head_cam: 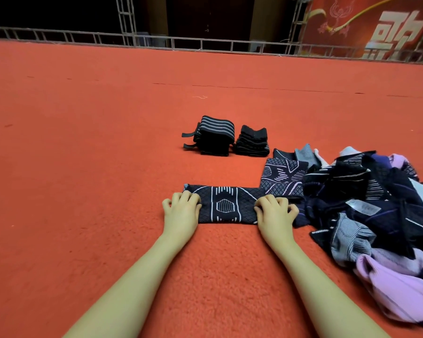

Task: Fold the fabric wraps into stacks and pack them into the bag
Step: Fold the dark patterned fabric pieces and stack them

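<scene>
A dark navy wrap [226, 206] with white geometric lines lies flat on the red carpet in front of me. My left hand [181, 209] grips its left end with curled fingers. My right hand [274, 211] grips its right end the same way. Farther back stand two folded stacks: a black striped stack [214, 136] with loose straps on its left, and a smaller black stack [253, 141] beside it. No bag is in view.
A loose pile of dark, grey and lilac wraps [366, 203] covers the carpet at my right. One patterned wrap [282, 178] lies spread at the pile's left edge. A metal truss rail [200, 43] and a red banner [376, 28] stand at the far edge.
</scene>
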### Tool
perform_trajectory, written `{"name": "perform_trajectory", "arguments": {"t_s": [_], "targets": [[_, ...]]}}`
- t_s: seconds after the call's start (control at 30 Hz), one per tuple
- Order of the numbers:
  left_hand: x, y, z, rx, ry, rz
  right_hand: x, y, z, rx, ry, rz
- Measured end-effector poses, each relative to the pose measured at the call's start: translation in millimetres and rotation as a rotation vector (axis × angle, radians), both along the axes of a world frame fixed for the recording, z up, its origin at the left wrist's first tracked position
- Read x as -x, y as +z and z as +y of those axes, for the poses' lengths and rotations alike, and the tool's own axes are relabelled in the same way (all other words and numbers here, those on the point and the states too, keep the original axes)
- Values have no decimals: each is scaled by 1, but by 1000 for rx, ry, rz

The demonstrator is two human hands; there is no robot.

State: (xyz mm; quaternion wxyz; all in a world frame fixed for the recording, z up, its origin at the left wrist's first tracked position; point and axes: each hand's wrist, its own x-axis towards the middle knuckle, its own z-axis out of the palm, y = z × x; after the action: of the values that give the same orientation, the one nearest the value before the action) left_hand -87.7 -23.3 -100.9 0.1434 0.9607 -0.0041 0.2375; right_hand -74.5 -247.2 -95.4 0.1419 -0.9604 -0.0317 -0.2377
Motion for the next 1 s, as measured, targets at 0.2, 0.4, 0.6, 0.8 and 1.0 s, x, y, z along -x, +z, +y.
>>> {"name": "perform_trajectory", "arguments": {"t_s": [0.2,0.4,0.6,0.8,1.0], "targets": [[7,15,0,19,-52,-266,8,7,1,-67,61,-99],[20,27,2,-59,-149,-388,22,10,1,69,168,-85],[41,25,9,-193,-214,-459,36,18,-2,54,225,-264],[68,15,19,-234,-261,-401,61,15,-6,56,347,-267],[72,23,11,-203,-120,-218,57,32,29,-5,329,-229]]}}
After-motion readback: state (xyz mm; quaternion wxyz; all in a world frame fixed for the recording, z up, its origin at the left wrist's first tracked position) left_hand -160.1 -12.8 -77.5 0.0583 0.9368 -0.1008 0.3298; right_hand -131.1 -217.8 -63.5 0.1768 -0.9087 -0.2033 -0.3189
